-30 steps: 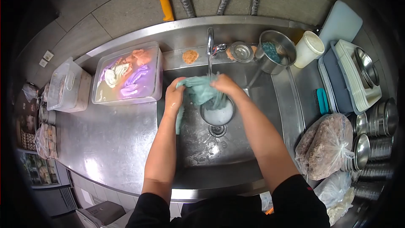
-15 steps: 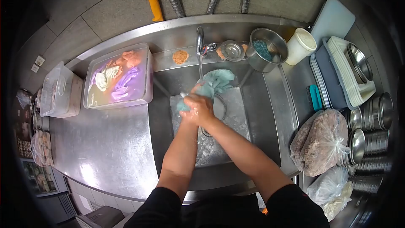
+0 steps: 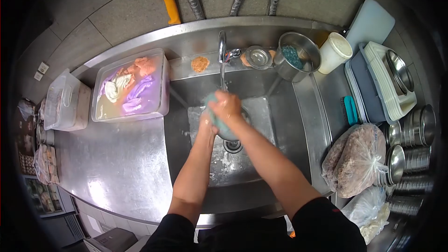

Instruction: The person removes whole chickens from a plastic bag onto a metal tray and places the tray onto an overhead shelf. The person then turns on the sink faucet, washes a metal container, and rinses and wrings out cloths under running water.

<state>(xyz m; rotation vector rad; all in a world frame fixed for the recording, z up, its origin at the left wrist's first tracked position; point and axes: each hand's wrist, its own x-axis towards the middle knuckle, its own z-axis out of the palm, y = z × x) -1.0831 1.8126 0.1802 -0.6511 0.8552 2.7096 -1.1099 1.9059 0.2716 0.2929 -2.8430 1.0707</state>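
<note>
Over the steel sink (image 3: 289,130), both hands grip a wet, light green-blue cloth (image 3: 227,133) that is bunched up and blurred by motion. My right hand (image 3: 227,107) closes over its upper part, just below the running faucet (image 3: 222,49). Lower and to the left, my left hand (image 3: 208,123) is wrapped around the cloth's other side. Some of the cloth shows between the hands and hangs under them, above the drain (image 3: 233,146). The fingers are partly hidden by the cloth and by each other.
Left of the sink stands a clear tub (image 3: 164,84) of cloudy water with purple, white and orange cloths. Scouring pads (image 3: 200,64), a steel pot (image 3: 311,60) and a white bucket (image 3: 336,52) line the back ledge. Bagged food (image 3: 359,158), a brush (image 3: 348,110) and trays (image 3: 385,84) are at right.
The cloth, spread out toward the upper right before, is now gathered compactly between my hands. My right hand has moved up and right, and the hands are a little farther apart.
</note>
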